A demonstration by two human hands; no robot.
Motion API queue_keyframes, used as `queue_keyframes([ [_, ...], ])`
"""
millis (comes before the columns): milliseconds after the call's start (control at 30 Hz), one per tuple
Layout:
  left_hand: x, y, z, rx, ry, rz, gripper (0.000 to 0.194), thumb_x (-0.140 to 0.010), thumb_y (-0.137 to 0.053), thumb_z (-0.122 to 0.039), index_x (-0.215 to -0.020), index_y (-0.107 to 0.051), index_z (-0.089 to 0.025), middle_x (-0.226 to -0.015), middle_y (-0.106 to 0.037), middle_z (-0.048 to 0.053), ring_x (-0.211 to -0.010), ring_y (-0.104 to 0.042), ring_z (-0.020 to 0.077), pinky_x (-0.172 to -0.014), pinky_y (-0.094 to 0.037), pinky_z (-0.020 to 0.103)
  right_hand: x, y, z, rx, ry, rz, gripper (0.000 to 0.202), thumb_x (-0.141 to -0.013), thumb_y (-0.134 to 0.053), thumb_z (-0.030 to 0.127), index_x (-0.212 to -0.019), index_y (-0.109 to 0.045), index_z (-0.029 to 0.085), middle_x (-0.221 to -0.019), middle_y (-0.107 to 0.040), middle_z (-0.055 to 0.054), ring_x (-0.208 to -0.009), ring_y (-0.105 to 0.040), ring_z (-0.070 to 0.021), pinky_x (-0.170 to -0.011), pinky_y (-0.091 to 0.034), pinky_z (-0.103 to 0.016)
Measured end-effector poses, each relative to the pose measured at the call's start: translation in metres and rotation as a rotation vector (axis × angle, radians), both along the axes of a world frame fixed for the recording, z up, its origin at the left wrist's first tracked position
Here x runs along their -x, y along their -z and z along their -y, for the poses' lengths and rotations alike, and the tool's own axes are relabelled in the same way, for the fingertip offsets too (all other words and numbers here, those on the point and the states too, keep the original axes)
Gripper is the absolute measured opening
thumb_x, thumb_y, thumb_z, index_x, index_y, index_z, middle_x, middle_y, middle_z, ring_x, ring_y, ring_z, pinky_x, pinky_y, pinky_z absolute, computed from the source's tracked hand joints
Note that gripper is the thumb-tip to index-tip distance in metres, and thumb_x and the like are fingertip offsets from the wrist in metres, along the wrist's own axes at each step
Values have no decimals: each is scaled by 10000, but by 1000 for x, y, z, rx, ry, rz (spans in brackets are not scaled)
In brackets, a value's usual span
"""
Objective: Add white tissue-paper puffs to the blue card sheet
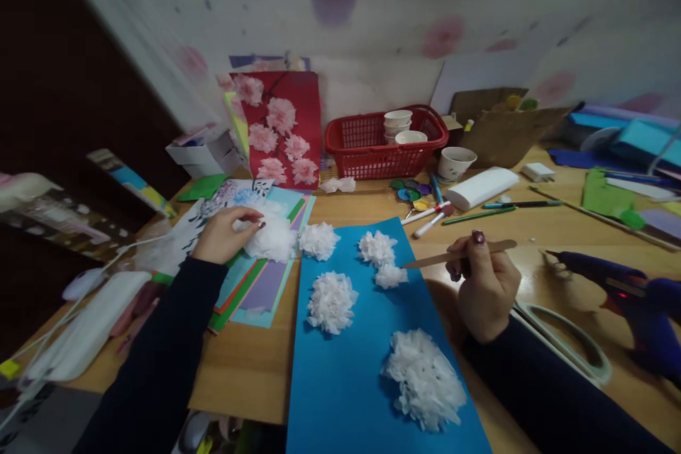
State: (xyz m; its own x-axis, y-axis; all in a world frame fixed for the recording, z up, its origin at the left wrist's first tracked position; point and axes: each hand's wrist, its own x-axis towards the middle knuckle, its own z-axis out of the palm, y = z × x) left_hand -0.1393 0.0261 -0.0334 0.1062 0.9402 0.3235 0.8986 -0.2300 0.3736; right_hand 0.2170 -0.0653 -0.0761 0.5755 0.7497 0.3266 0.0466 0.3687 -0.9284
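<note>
My right hand (486, 287) is closed around a flat, pointed wooden stick (433, 257). The stick's tip meets the edge of a small white tissue-paper pompom (391, 276) on a blue sheet of card (340, 383). Several ruffled white clusters sit on the same card, the largest (424, 379) at the lower right. My left hand (228, 233) is at a loose pile of white tissue pieces (274, 234), thumb and forefinger pinched together at its edge. Whatever is between those fingertips is too small to make out.
A blue glue gun (622, 287) with a lit red light lies at right, beside pale scissors (569, 340). Behind the card stand a red basket (377, 159) with paper cups, a paper cup (456, 163) and paint pots (412, 191). Coloured paper (266, 291) lies under the tissue pile.
</note>
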Motion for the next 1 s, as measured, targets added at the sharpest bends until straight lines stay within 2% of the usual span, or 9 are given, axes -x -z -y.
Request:
queue_keyframes([
  [67, 1, 3, -2, -22, 46, -104, 274, -774, -493, -334, -936, -666, -196, -1036, -669, 70, -1019, -576, 248, -946, -394, 355, 0, -1, 0, -5, -6, 0, 381, -853, -535, 474, -626, -581, 172, -455, -424, 47, -401, -381, -86, -388, -286, -241],
  [133, 5, 6, -4, -82, -51, -173, 323, -826, -414, -291, -1025, -647, -187, -1141, -625, 92, -1099, -525, 279, -975, -360, 413, 0, -2, 0, -9, -9, -1, 376, -847, -542, 479, -628, -577, 174, -450, -417, 49, -394, -374, -86, -382, -283, -242],
  [200, 11, 6, -6, -124, -165, -191, 364, -852, -353, -242, -1080, -631, -185, -1165, -605, 101, -1111, -508, 290, -968, -353, 439, 0, -2, 1, -13, -7, 9, 376, -847, -542, 478, -626, -575, 176, -443, -412, 51, -388, -372, -86, -378, -281, -242],
  [267, 16, 7, -6, -119, -215, -180, 373, -859, -333, -219, -1072, -637, -199, -1127, -619, 95, -1090, -520, 283, -962, -354, 440, 0, -3, 1, -14, -11, 16, 373, -845, -545, 476, -627, -577, 175, -439, -408, 51, -384, -370, -84, -374, -276, -240],
  [467, 20, 17, -11, -5, -204, -167, 370, -840, -431, -359, -1136, -608, -225, -1201, -590, 119, -1161, -468, 359, -964, -327, 529, 0, -1, 1, -4, -49, -12, 372, -839, -557, 476, -631, -581, 169, -437, -416, 51, -388, -369, -81, -379, -273, -237],
  [567, 21, 23, -16, 28, -200, -61, 327, -790, -492, -361, -1032, -644, -201, -1175, -610, 127, -1165, -476, 360, -987, -325, 520, 1, -2, 2, 0, -72, -31, 375, -841, -558, 473, -627, -583, 166, -429, -417, 52, -382, -364, -75, -377, -265, -234],
  [700, 24, 24, -21, 2, -196, 89, 230, -745, -525, -346, -842, -639, -172, -1008, -674, 86, -1018, -597, 255, -933, -425, 348, 2, -4, 3, -3, -79, -20, 370, -830, -574, 470, -622, -585, 164, -432, -426, 51, -386, -372, -74, -383, -275, -235],
  [833, 23, 21, -21, -6, -200, 317, 280, -717, -544, -390, -819, -645, -150, -910, -696, 81, -939, -636, 255, -891, -455, 332, 2, -4, 3, -20, -79, -14, 378, -816, -584, 483, -614, -577, 164, -432, -423, 51, -381, -363, -77, -375, -269, -239],
  [1000, 18, 17, -20, -43, -194, 454, 346, -700, -542, -432, -840, -670, -143, -977, -702, 88, -1012, -617, 267, -938, -439, 331, 1, -1, 2, -2, -85, -1, 385, -844, -549, 481, -635, -585, 160, -430, -407, 55, -397, -368, -78, -391, -275, -235],
])
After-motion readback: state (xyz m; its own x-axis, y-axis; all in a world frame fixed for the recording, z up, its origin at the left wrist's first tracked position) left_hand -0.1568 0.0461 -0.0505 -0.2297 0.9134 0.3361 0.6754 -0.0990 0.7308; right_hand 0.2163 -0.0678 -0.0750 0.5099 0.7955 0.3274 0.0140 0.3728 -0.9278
